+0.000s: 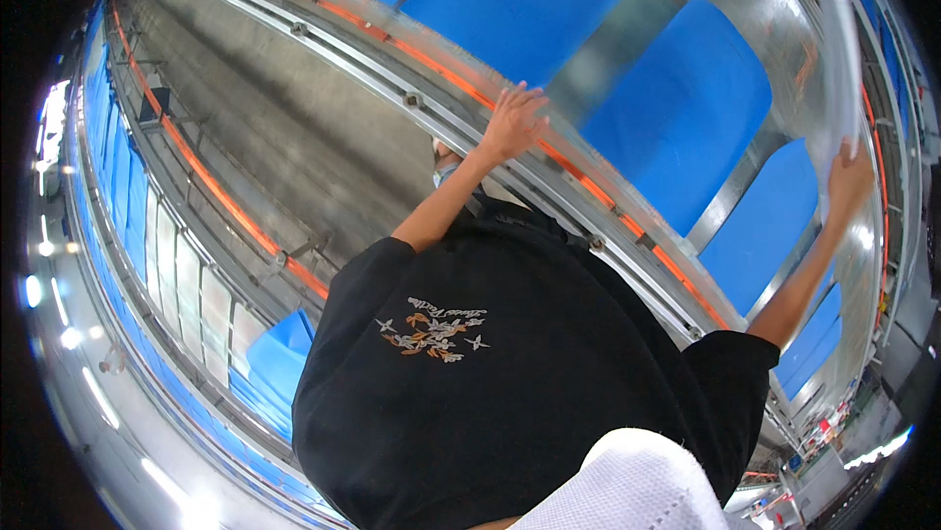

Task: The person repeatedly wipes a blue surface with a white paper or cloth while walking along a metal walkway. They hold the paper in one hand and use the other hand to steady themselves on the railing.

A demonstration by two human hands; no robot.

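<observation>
My left hand (517,123) is open, its fingers spread above the orange strip at the near edge of a long metal work surface. It looks empty; whether it touches the strip, I cannot tell. Out to the right, my right hand (851,177) is closed on the lower end of a long white piece (841,69), smeared by motion, perhaps a sheet seen nearly edge-on. Between my hands, flat blue pieces with rounded corners lie on the shiny surface, among them a large blue piece (691,108) and a smaller blue piece (765,221).
A metal rail (412,99) runs along the near edge, beside the orange strip (588,182). Grey floor (284,69) stretches to the left. Beyond it stands another line with an orange strip (211,182) and blue and white pieces. More blue sheets (529,0) lie at the top.
</observation>
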